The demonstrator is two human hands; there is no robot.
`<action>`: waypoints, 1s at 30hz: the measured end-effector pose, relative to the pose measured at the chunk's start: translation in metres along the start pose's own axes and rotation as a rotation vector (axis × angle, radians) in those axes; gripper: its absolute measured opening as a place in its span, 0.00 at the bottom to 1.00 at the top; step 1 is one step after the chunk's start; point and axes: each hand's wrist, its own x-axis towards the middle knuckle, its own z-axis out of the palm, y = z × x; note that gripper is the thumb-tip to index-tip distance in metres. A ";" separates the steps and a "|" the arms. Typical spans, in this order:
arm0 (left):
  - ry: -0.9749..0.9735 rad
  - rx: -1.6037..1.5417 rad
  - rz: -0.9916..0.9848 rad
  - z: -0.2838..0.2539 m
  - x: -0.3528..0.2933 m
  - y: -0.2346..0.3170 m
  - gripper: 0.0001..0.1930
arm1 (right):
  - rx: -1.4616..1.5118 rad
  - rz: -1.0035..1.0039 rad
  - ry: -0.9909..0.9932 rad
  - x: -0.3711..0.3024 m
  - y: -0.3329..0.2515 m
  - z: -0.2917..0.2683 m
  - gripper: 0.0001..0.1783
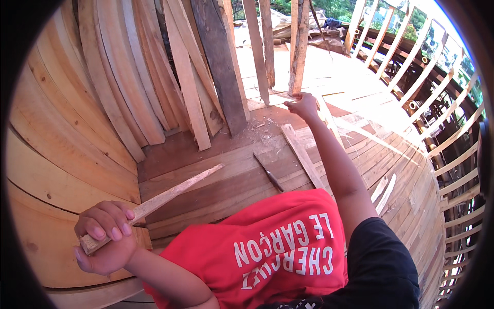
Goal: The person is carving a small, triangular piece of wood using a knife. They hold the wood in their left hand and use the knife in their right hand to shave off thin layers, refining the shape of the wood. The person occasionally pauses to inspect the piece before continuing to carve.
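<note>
My left hand (109,237) is wrapped round the thick end of a narrow, rough wooden strip (172,193), which tapers toward the middle of the view. My right arm reaches far forward, and my right hand (305,107) is beside the foot of an upright wooden post (299,62). Its thumb and fingers look apart, with nothing visible between them; glare blurs the detail there. Between my arms, a slim dark rod-like tool (268,173) lies on the plank floor (226,193). Nearer my right forearm rests a flat loose board (302,154).
Curved plank walls (67,139) rise on the left, with loose boards (188,87) leaning there. A dark timber (218,62) stands beside them. Open curved ribs (440,108) line the right side. Wood offcuts (385,193) and shavings (262,133) litter the floor. Red cloth (206,247) covers my front.
</note>
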 end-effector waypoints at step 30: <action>-0.098 -0.070 0.089 0.026 -0.013 -0.066 0.26 | 0.512 0.034 -0.544 -0.216 -0.035 0.091 0.09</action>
